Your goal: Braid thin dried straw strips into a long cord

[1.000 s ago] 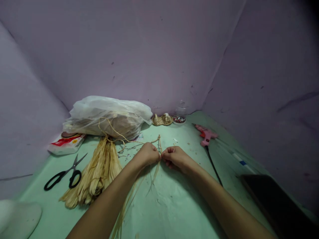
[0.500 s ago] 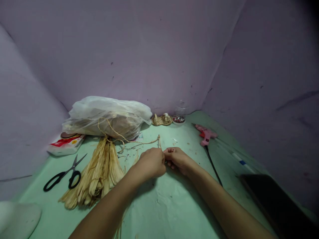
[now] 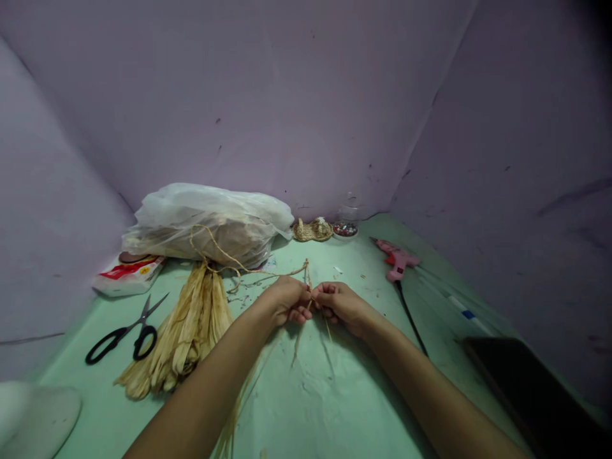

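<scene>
Cord sits pinched tightly between left hand and right hand; uneven pulling could, I judge, loosen its near end.

The left hand and right hand pinch a straw-coloured cord.

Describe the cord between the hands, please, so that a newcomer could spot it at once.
On the green tabletop, find the left hand and right hand close together near the middle. The cord runs forward from their grip; unlike the bundle of broad, flat strips at left, it is thin and looks twisted.
</scene>
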A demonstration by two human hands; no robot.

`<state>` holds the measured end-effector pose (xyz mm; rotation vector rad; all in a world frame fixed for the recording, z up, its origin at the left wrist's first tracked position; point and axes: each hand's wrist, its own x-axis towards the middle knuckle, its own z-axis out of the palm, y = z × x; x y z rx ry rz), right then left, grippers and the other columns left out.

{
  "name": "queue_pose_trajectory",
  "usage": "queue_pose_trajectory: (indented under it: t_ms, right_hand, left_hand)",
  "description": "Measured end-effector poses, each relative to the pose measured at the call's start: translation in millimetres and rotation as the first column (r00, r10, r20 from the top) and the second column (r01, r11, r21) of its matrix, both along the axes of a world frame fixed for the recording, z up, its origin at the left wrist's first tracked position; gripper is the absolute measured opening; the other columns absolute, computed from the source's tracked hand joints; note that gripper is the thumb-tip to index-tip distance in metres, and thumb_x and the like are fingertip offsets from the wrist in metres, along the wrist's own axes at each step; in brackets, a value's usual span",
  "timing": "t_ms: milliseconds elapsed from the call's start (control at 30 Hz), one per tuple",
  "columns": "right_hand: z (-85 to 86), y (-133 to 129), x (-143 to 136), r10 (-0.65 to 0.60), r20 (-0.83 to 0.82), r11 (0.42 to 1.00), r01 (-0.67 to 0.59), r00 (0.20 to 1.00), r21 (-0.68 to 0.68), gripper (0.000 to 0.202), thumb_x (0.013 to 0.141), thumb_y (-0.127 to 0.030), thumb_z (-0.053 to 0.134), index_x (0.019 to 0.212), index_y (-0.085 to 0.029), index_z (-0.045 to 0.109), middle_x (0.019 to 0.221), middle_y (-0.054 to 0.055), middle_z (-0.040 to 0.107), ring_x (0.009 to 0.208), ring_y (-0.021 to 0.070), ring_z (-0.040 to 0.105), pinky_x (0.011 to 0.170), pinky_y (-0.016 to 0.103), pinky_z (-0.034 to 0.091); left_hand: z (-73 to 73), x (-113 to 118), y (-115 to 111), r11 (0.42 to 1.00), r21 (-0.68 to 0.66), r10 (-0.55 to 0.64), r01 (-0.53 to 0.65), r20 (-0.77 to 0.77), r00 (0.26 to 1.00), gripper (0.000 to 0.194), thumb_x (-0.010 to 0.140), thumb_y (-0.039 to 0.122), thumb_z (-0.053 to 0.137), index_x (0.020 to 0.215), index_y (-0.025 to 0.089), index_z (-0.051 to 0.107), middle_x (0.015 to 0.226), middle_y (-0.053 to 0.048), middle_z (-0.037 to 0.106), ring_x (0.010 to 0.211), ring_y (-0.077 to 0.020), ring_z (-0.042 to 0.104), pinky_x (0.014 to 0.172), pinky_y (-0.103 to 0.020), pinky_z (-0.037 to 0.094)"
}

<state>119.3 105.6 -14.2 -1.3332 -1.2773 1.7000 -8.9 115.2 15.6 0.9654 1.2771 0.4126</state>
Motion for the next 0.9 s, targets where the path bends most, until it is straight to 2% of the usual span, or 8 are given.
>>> queue_pose_trajectory:
  t_ms: [133, 267, 400, 533, 633, 700, 800, 900]
  right_hand:
    - [-1.5, 1.2, 2.2, 0.035, 0.046, 0.998, -0.037, 0.998, 0.044, 0.002, 0.065, -0.017, 0.047, 0.064, -0.016, 0.046, 0.047, -0.007, 0.045, 0.033, 0.0027, 0.031, 0.032, 0.015, 0.022]
    - [-2.4, 2.7, 5.0, 0.077, 0.120, 0.989, -0.091, 0.990, 0.115, 0.007, 0.067, -0.019, 0.049, 0.062, -0.016, 0.045, 0.045, -0.008, 0.042, 0.034, 0.0038, 0.033, 0.034, 0.016, 0.027]
    - [-2.5, 3.7, 7.6, 0.111, 0.229, 0.967, -0.158, 0.967, 0.199, 0.006, 0.070, -0.019, 0.047, 0.066, -0.016, 0.047, 0.044, -0.008, 0.040, 0.036, 0.0051, 0.035, 0.039, 0.017, 0.029]
    - [-0.9, 3.3, 10.4, 0.066, 0.353, 0.919, -0.195, 0.933, 0.344, 0.004, 0.067, -0.013, 0.050, 0.069, -0.014, 0.053, 0.055, -0.004, 0.050, 0.050, 0.0069, 0.041, 0.049, 0.018, 0.031]
    - [2.8, 1.0, 11.3, 0.010, 0.529, 0.813, -0.315, 0.848, 0.489, 0.010, 0.069, -0.013, 0.047, 0.073, -0.014, 0.057, 0.065, 0.000, 0.058, 0.058, 0.0092, 0.045, 0.055, 0.019, 0.032]
    - [6.1, -1.3, 11.0, -0.021, 0.628, 0.745, -0.407, 0.778, 0.529, 0.015, 0.072, -0.013, 0.044, 0.077, -0.013, 0.058, 0.069, 0.003, 0.061, 0.059, 0.0102, 0.048, 0.055, 0.020, 0.032]
    - [11.3, -4.6, 10.1, -0.044, 0.704, 0.715, -0.470, 0.708, 0.518, 0.020, 0.072, -0.012, 0.042, 0.080, -0.014, 0.059, 0.072, 0.005, 0.063, 0.060, 0.0112, 0.051, 0.055, 0.020, 0.032]
    - [16.6, -6.7, 10.7, -0.089, 0.797, 0.730, -0.506, 0.597, 0.460, 0.021, 0.072, -0.017, 0.044, 0.082, -0.017, 0.063, 0.074, 0.006, 0.065, 0.064, 0.0134, 0.054, 0.055, 0.021, 0.031]
  left_hand:
    - [-6.1, -0.9, -0.1, 0.998, 0.006, -0.055, 0.055, 0.028, 0.998, 0.009, 0.067, 0.008, 0.042, 0.062, 0.010, 0.049, 0.050, 0.000, 0.049, 0.035, -0.0054, 0.044, 0.035, -0.017, 0.034]
    - [-11.5, -2.5, 1.9, 0.995, 0.093, -0.018, 0.023, -0.054, 0.998, 0.008, 0.061, 0.008, 0.046, 0.055, 0.011, 0.048, 0.040, 0.003, 0.043, 0.030, -0.0052, 0.037, 0.030, -0.017, 0.026]
    - [-15.4, -2.3, 2.5, 0.987, 0.158, 0.011, 0.007, -0.110, 0.994, 0.007, 0.056, 0.007, 0.046, 0.051, 0.012, 0.048, 0.037, 0.002, 0.044, 0.030, -0.0065, 0.038, 0.030, -0.018, 0.028]
    - [-14.9, -2.1, 1.4, 0.987, 0.159, 0.001, 0.020, -0.130, 0.992, 0.006, 0.054, 0.007, 0.046, 0.050, 0.012, 0.047, 0.037, 0.002, 0.044, 0.029, -0.0070, 0.038, 0.031, -0.019, 0.030]
    - [-14.1, -1.7, 1.1, 0.987, 0.158, -0.009, 0.032, -0.148, 0.989, 0.005, 0.053, 0.008, 0.047, 0.050, 0.012, 0.048, 0.037, 0.002, 0.044, 0.030, -0.0073, 0.038, 0.031, -0.019, 0.028]
    - [-14.3, -1.0, 1.4, 0.985, 0.168, -0.003, 0.032, -0.172, 0.985, 0.005, 0.052, 0.009, 0.047, 0.049, 0.013, 0.047, 0.035, 0.003, 0.042, 0.030, -0.0069, 0.036, 0.031, -0.019, 0.025]
    - [-15.3, 0.4, 2.0, 0.979, 0.205, 0.028, 0.017, -0.213, 0.977, 0.011, 0.052, 0.010, 0.049, 0.043, 0.014, 0.043, 0.030, 0.005, 0.034, 0.028, -0.0047, 0.028, 0.031, -0.018, 0.018]
    - [-15.6, 2.0, 1.4, 0.969, 0.248, 0.057, 0.002, -0.230, 0.972, 0.017, 0.051, 0.011, 0.051, 0.040, 0.015, 0.039, 0.028, 0.007, 0.029, 0.027, -0.0033, 0.023, 0.032, -0.018, 0.015]
